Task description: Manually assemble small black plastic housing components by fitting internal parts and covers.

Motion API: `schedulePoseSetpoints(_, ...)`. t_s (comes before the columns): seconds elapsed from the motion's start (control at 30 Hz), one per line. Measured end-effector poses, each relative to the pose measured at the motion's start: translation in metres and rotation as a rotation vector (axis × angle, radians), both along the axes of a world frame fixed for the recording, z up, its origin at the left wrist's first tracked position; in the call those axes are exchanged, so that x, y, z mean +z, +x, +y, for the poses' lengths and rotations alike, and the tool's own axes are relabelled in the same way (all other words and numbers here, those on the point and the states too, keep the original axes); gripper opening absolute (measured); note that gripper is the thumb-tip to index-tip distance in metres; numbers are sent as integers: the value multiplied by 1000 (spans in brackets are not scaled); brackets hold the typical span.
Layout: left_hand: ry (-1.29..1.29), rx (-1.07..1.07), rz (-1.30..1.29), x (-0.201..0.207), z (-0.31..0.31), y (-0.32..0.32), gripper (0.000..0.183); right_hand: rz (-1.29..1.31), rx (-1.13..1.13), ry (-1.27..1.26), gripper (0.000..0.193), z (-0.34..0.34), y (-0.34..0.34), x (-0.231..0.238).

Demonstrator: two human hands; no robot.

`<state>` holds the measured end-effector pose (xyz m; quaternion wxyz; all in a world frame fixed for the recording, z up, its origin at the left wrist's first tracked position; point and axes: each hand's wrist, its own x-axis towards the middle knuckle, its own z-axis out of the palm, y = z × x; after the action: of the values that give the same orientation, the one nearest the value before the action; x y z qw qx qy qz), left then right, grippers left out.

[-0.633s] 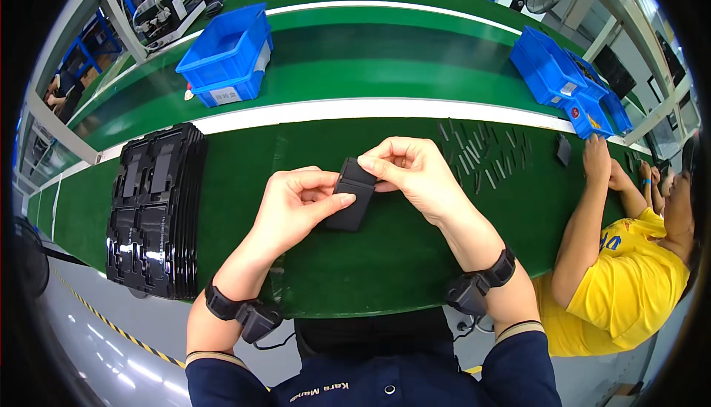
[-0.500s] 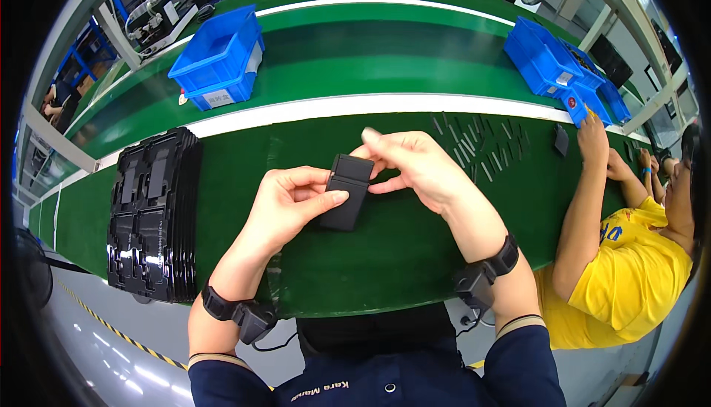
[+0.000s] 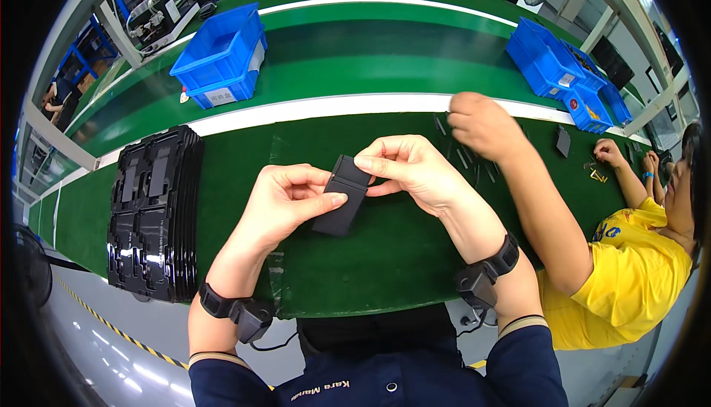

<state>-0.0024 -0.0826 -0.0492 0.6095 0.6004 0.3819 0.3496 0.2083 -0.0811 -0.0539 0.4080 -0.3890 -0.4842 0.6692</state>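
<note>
Closest in, the left hand (image 3: pixel 290 198) has its grip clamped on the left edge of a flat black case (image 3: pixel 341 213), thumb across the face; the right hand (image 3: pixel 407 171) pinches the upper section of the same case, so both grips are closed on one piece, over the green table (image 3: pixel 385 274); a seam crosses the case below that upper section, and whether it is fully seated is too small to tell; this piece therefore looks to be in progress rather than finished; off to the left stands a stack of glossy black trays (image 3: pixel 152 248), where matte rectangles in the top tray's upper half look like pieces already laid in, while its lower half seems unfilled; farther right, dark strips (image 3: pixel 463 159) lie loose, apparently left to be used, with a co-worker's hand (image 3: pixel 478 122) above them; beyond, blue bins (image 3: pixel 218 66) stand at left and more blue bins (image 3: pixel 541 59) at right, the contents of the left ones unclear.
</note>
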Motion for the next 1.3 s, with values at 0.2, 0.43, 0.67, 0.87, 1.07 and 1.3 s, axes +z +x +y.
schedulePoseSetpoints(0.2,-146,-100,74,12,8,-15,19,-137,191,-43,27,3,10,15)
schedulePoseSetpoints(0.43,-123,-146,149,3,7,-11,27,-190,207,-19,32,2,1,3)
schedulePoseSetpoints(0.67,1028,145,588,8,-6,8,54,-85,-132,50,34,1,-4,1)
schedulePoseSetpoints(0.87,924,138,519,-2,-3,8,46,-151,-125,114,27,2,-2,1)
schedulePoseSetpoints(1.07,865,142,436,-1,-3,8,46,-181,-123,152,23,1,-1,5)
schedulePoseSetpoints(1.3,944,125,405,-3,-8,12,44,-196,-14,371,22,-3,-7,4)
